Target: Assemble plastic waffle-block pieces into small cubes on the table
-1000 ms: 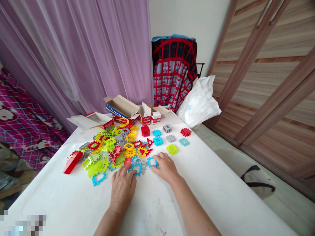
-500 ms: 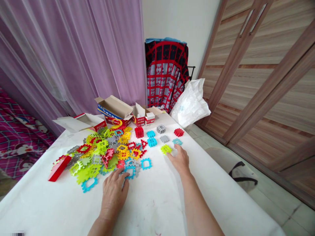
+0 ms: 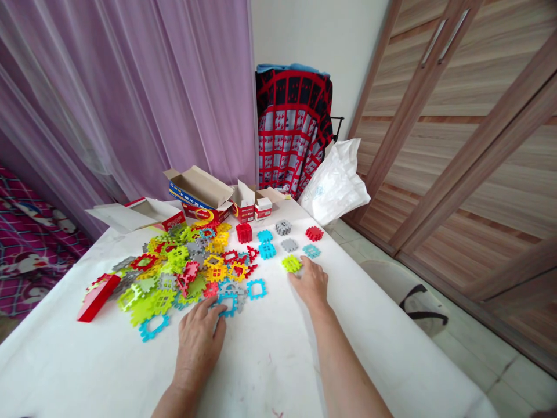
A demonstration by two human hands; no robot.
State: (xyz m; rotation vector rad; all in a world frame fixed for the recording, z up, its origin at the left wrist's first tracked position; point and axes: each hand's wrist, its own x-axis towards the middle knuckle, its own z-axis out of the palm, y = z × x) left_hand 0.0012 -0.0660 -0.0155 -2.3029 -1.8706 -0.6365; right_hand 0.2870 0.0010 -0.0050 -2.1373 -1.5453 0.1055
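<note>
A loose pile of toothed plastic pieces, among them a yellow-green piece (image 3: 145, 309), covers the left half of the white table (image 3: 270, 360). My left hand (image 3: 202, 331) rests at the pile's front edge, fingers apart, its fingertips by a blue frame piece (image 3: 228, 303). My right hand (image 3: 310, 280) is at a small lime green stack (image 3: 291, 263), thumb and fingers apart at its right side. Behind that stack are a grey piece (image 3: 289, 245), a blue stack (image 3: 267, 251), a light blue piece (image 3: 311, 251) and a red stack (image 3: 314, 233).
Opened boxes, one of them blue (image 3: 191, 194), stand along the back edge. A red block (image 3: 99, 297) lies left of the pile. A white plastic bag (image 3: 335, 186) sits at the back right corner. A wooden wardrobe (image 3: 456, 145) stands to the right.
My right hand has shifted slightly left and down, and its fingers are drawn in a little. The whole view has moved slightly. My left hand stays at the pile's edge.
</note>
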